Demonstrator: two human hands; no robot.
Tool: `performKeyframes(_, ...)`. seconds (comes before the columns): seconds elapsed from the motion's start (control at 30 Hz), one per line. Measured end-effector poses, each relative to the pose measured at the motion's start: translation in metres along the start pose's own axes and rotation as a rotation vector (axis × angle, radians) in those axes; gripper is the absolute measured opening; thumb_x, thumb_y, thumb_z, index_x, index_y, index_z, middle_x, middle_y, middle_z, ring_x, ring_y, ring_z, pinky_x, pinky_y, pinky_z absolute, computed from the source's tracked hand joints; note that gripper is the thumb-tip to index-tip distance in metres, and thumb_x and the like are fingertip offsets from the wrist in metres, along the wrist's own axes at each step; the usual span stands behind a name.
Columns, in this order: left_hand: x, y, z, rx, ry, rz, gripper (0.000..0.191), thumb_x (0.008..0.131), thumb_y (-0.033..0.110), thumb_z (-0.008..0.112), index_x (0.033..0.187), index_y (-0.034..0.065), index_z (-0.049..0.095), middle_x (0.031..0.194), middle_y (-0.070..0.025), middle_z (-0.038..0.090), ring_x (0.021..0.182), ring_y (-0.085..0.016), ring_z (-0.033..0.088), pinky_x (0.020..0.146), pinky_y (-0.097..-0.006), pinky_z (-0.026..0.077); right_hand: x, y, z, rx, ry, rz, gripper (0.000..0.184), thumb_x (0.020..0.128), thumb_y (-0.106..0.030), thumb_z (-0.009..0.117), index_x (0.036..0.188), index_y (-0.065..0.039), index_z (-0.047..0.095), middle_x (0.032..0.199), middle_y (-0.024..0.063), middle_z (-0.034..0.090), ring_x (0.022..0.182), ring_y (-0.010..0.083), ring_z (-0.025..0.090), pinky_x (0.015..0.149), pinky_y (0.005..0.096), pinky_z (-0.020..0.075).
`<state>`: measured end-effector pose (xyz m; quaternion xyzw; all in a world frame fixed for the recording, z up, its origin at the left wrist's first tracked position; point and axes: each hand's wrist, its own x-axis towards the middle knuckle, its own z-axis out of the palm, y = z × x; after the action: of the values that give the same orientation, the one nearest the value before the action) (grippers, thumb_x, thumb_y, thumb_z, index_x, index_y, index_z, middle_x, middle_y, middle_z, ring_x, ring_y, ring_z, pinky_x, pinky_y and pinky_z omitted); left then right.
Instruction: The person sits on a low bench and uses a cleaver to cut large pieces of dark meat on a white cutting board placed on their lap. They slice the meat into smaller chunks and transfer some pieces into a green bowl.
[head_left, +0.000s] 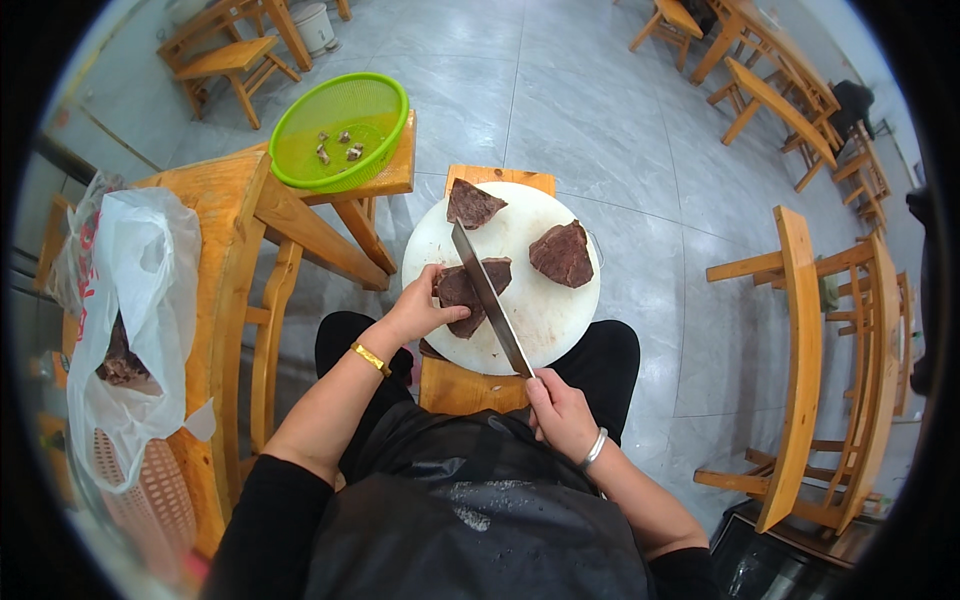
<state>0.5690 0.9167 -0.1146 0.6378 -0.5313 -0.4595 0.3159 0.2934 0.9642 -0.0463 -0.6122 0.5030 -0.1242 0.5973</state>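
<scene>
My right hand (559, 411) grips the handle of a long-bladed knife (491, 304). The blade slants up and left across a dark brown piece of meat (461, 300) on a round white cutting board (517, 341). At the left end of that piece, my left hand (420, 306) holds it with thumb and fingers. Whether the blade has cut into the meat cannot be told from above. Near the blade's tip lies another chunk of meat (474, 202). A third chunk (562, 253) rests on the right side of the board.
The board lies on a wooden bench (469, 386) between my knees. A green basket (337, 161) with several small pieces stands on a wooden stool ahead left. On the wooden table (225, 202) at left, a white plastic bag (142, 247) holds more meat. Wooden benches (799, 360) stand at right.
</scene>
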Motion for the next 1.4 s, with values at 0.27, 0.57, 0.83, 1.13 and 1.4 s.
performKeyframes(0.27,-0.001,0.010,0.002,0.065,-0.013,-0.026,0.067,0.071,0.020,0.082,0.119,-0.0016,0.040,0.112,-0.0169,0.059,0.106,-0.026,0.060,0.090,-0.0341,0.048,-0.021,-0.012,-0.021,-0.069,-0.031,0.071,0.037,0.098,-0.034,0.043,0.113,-0.003,0.054,0.059,0.0066,0.059,0.046,0.0153,0.059,0.051,0.0275,0.0489)
performKeyframes(0.57,-0.003,0.021,0.001,0.151,-0.030,0.011,0.061,0.069,0.019,0.082,0.112,-0.0009,0.044,0.106,-0.0202,0.061,0.102,-0.031,0.061,0.086,-0.0362,0.048,-0.013,-0.035,-0.049,-0.086,-0.177,0.187,0.036,0.101,-0.037,0.035,0.107,-0.004,0.050,0.058,0.0051,0.053,0.042,0.0117,0.052,0.043,0.0249,0.0429)
performKeyframes(0.83,-0.007,0.028,0.013,0.291,0.008,0.056,0.058,0.070,0.022,0.080,0.110,-0.0007,0.045,0.102,-0.0220,0.060,0.097,-0.035,0.060,0.082,-0.0382,0.048,0.010,-0.060,-0.068,-0.158,-0.256,0.235,0.045,0.100,-0.040,0.031,0.093,0.000,0.049,0.058,0.0084,0.053,0.042,0.0169,0.053,0.044,0.0306,0.0454)
performKeyframes(1.13,-0.011,0.034,0.025,0.347,0.053,0.079,0.059,0.070,0.020,0.080,0.113,-0.0031,0.045,0.100,-0.0220,0.061,0.095,-0.034,0.062,0.081,-0.0377,0.049,0.044,-0.096,-0.076,-0.355,-0.330,0.282,0.051,0.099,-0.043,0.028,0.108,0.001,0.051,0.056,0.0087,0.053,0.039,0.0170,0.053,0.043,0.0315,0.0455)
performKeyframes(1.4,-0.011,0.026,0.030,0.260,0.084,0.120,0.057,0.068,0.018,0.080,0.107,-0.0030,0.044,0.100,-0.0249,0.058,0.094,-0.040,0.059,0.079,-0.0416,0.048,0.079,-0.124,-0.065,-0.456,-0.381,0.295,0.055,0.099,-0.045,0.026,0.104,0.002,0.054,0.055,0.0084,0.052,0.040,0.0176,0.054,0.043,0.0330,0.0466)
